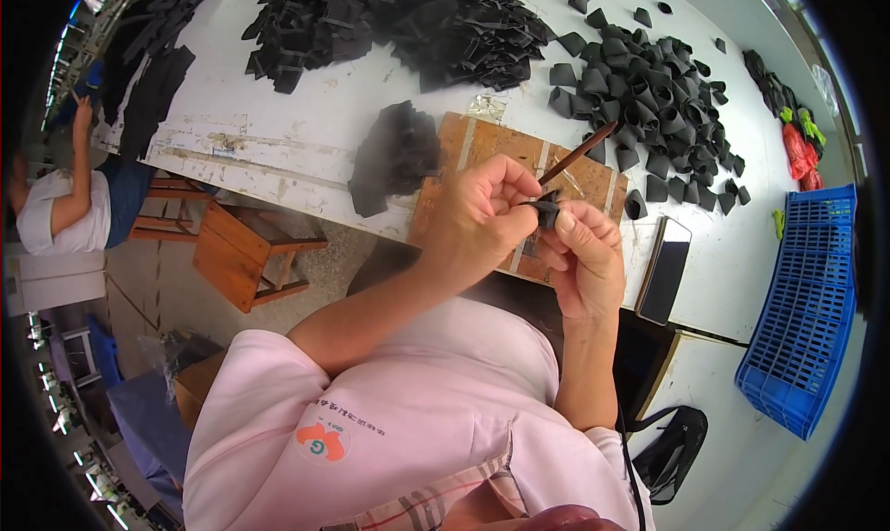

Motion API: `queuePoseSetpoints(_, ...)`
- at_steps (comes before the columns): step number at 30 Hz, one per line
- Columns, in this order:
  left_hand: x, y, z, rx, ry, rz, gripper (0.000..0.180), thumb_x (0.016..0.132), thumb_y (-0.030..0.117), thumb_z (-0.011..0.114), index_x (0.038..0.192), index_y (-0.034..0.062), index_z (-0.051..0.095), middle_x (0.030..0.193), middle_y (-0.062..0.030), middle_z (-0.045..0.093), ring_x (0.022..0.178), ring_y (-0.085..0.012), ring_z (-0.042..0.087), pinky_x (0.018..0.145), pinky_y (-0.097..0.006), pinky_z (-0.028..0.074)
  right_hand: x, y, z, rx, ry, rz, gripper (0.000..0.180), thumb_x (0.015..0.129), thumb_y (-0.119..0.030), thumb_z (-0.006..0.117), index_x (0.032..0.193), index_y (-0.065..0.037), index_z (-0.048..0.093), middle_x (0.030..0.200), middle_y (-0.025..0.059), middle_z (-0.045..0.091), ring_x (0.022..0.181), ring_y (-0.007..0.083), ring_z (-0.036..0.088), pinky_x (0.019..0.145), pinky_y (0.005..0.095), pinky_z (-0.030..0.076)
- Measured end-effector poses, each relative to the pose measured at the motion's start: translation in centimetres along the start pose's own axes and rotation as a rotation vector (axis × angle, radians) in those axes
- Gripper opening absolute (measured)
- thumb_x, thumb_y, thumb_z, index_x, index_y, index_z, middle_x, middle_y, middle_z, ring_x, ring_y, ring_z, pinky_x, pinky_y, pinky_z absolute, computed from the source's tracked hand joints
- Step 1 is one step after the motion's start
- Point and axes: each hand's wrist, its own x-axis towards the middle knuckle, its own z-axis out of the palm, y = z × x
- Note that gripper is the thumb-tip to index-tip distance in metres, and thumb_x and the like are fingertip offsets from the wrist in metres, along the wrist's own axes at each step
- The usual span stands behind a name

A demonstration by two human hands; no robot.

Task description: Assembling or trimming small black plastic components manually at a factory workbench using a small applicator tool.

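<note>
Both of my hands meet over a brown wooden board (459, 146) at the table's near edge. My left hand (482, 211) pinches a small black fabric piece (548, 210) from the left. From the right, my right hand (586, 253) grips the same piece between thumb and fingers. A thin dark-brown stick (582, 149) slants up to the right from behind my fingers; its lower end is hidden, and I cannot tell which hand, if either, holds it. A stack of flat black fabric pieces (399, 151) lies against the board's left side.
Many black fabric loops (649, 105) are heaped at the far right. Larger piles of black pieces (445, 31) lie at the back. A phone (664, 270) rests right of the board, near a blue plastic basket (802, 299). A wooden stool (246, 253) and another person (69, 202) are at left.
</note>
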Motion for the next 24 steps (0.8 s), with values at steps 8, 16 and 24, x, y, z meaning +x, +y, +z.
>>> queuePoseSetpoints(8,1.4,2.9,-0.2,-0.454,-0.188,-0.082,0.012,0.079,-0.003,0.046,0.090,-0.0020,0.050,0.071,-0.0089,0.058,0.034,-0.0012,0.036,0.030,-0.017,0.025,0.2,-4.2,2.9,-0.260,-0.110,-0.165,0.024,0.085,-0.025,0.054,0.071,-0.006,0.052,0.058,-0.0054,0.040,0.049,0.0021,0.029,0.042,0.0160,0.023)
queuePoseSetpoints(16,3.4,3.4,-1.2,-0.921,-0.425,-0.334,0.010,0.084,0.003,0.047,0.093,0.0041,0.051,0.065,-0.0008,0.054,0.033,0.0001,0.029,0.030,-0.016,0.020,4.2,-5.0,1.7,-0.194,-0.339,-0.119,0.022,0.084,-0.023,0.056,0.085,-0.001,0.054,0.065,-0.0025,0.044,0.053,0.0029,0.034,0.043,0.0153,0.027)
queuePoseSetpoints(24,3.6,2.7,-1.3,-1.033,-0.410,-0.370,0.011,0.083,0.002,0.049,0.094,0.0043,0.051,0.067,-0.0010,0.055,0.035,0.0003,0.031,0.033,-0.015,0.021,4.6,-5.4,2.1,-0.272,-0.324,-0.170,0.023,0.085,-0.024,0.055,0.084,-0.001,0.055,0.064,-0.0020,0.044,0.052,0.0038,0.034,0.044,0.0164,0.028)
